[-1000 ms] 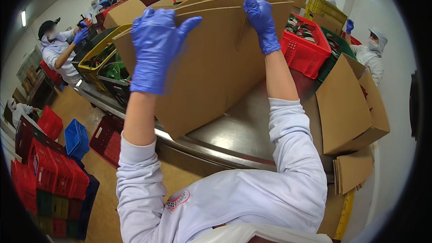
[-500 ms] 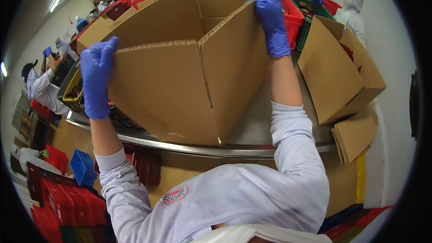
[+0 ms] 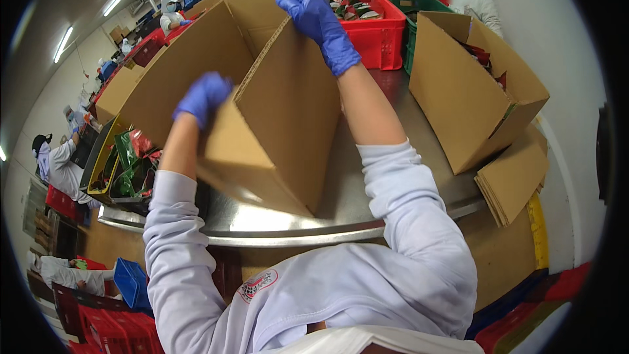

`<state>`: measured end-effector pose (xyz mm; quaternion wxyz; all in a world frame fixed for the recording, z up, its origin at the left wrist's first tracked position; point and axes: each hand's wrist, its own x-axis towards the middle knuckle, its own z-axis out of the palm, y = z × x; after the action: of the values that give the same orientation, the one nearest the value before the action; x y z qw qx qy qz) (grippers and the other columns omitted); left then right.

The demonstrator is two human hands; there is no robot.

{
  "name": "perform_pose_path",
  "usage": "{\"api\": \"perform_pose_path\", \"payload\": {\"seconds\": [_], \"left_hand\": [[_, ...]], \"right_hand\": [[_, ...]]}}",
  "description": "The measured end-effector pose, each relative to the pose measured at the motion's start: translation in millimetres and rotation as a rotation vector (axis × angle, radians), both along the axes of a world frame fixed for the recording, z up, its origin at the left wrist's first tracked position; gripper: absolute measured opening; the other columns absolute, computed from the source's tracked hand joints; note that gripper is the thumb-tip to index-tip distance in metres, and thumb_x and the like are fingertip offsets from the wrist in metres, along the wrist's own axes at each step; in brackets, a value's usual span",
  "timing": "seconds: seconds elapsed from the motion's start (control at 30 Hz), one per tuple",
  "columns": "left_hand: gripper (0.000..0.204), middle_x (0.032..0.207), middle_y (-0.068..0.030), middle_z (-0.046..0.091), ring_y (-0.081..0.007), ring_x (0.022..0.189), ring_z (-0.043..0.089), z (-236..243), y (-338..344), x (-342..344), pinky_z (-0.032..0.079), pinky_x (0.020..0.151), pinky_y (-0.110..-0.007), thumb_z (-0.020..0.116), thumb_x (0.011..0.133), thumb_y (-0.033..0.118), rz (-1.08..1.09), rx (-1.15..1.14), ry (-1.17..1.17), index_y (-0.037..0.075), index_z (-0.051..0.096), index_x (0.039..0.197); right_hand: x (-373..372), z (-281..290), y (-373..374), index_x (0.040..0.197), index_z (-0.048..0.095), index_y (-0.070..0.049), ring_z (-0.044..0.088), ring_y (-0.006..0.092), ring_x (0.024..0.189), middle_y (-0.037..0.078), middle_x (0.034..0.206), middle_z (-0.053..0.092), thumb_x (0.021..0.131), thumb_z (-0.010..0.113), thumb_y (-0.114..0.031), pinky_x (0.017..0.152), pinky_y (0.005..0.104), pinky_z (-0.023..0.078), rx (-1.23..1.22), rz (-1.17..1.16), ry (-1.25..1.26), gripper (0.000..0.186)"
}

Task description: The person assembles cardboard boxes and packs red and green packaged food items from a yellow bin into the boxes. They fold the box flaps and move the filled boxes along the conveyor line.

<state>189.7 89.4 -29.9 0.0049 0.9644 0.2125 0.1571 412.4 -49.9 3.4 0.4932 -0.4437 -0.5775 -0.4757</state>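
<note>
A large brown cardboard box (image 3: 298,124), with no near flaps folded over its top, stands in front of me on a steel table (image 3: 373,177). My right hand (image 3: 321,26), in a blue glove, is closed over the top edge of its right-hand panel. My left hand (image 3: 204,97), also gloved in blue and a little blurred, is bent in a grip at the top of the near panel. That short panel stands at an angle to the right-hand one. The box's floor is hidden from me.
At the right stands another cardboard box (image 3: 458,98) with red packets inside, beside folded cardboard sheets (image 3: 514,174). A red crate (image 3: 373,42) of packets and a green crate (image 3: 409,42) sit behind. Left of the box is a dark crate (image 3: 131,190) of green and red packets. Co-workers stand farther off.
My left hand has moved right and inward with the near panel, my right hand a little left. The box has turned and narrowed, uncovering the crate of packets at the left.
</note>
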Motion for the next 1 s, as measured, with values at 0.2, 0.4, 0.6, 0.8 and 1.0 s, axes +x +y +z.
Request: {"api": "perform_pose_path", "payload": {"seconds": [0.2,0.4,0.6,0.8,1.0], "left_hand": [[0.052,0.123,-0.0156,0.028,-0.0304,0.114,0.029,-36.3,23.2,17.2,0.032,0.091,-0.046,0.060,0.077,0.024,-0.070,0.086,0.662,0.006,0.034,0.119],[0.094,0.145,-0.0136,0.010,-0.0341,0.133,0.013,62.9,15.5,131.0,0.025,0.102,-0.053,0.073,0.066,0.019,-0.401,0.484,-0.334,0.014,0.013,0.139],[0.108,0.146,-0.0119,0.007,-0.0353,0.134,0.009,58.2,31.4,203.1,0.024,0.101,-0.057,0.077,0.060,0.020,-0.215,0.346,-0.244,0.016,0.004,0.140],[0.109,0.135,-0.0101,0.036,-0.0328,0.125,0.030,30.8,42.6,184.7,0.030,0.097,-0.055,0.080,0.052,0.023,-0.035,0.272,0.001,0.019,0.015,0.140],[0.102,0.135,-0.0083,0.035,-0.0332,0.126,0.029,34.9,40.5,178.6,0.029,0.097,-0.055,0.080,0.051,0.019,-0.216,0.503,-0.319,0.019,0.025,0.136]], "right_hand": [[-5.2,2.0,-18.0,0.053,0.056,-0.008,0.057,0.0320,0.059,0.013,0.058,0.058,0.076,0.047,-0.027,0.061,0.0420,0.045,-0.120,0.168,0.176,0.031],[-28.6,8.0,-36.1,0.056,0.056,-0.010,0.055,0.0306,0.057,0.012,0.059,0.057,0.075,0.047,-0.027,0.059,0.0394,0.040,-0.187,0.148,0.065,0.027],[-21.5,9.5,-48.7,0.068,0.063,-0.003,0.058,0.0300,0.067,0.015,0.070,0.062,0.075,0.052,-0.027,0.065,0.0370,0.042,-0.365,0.160,0.090,0.028],[-20.5,4.6,-28.7,0.065,0.063,-0.009,0.059,0.0275,0.066,0.010,0.066,0.061,0.077,0.047,-0.024,0.067,0.0374,0.043,-0.190,0.170,-0.021,0.025],[-34.1,2.5,-37.7,0.066,0.063,-0.006,0.058,0.0273,0.065,0.010,0.065,0.061,0.076,0.050,-0.025,0.067,0.0353,0.042,-0.118,0.304,0.144,0.025]]}}
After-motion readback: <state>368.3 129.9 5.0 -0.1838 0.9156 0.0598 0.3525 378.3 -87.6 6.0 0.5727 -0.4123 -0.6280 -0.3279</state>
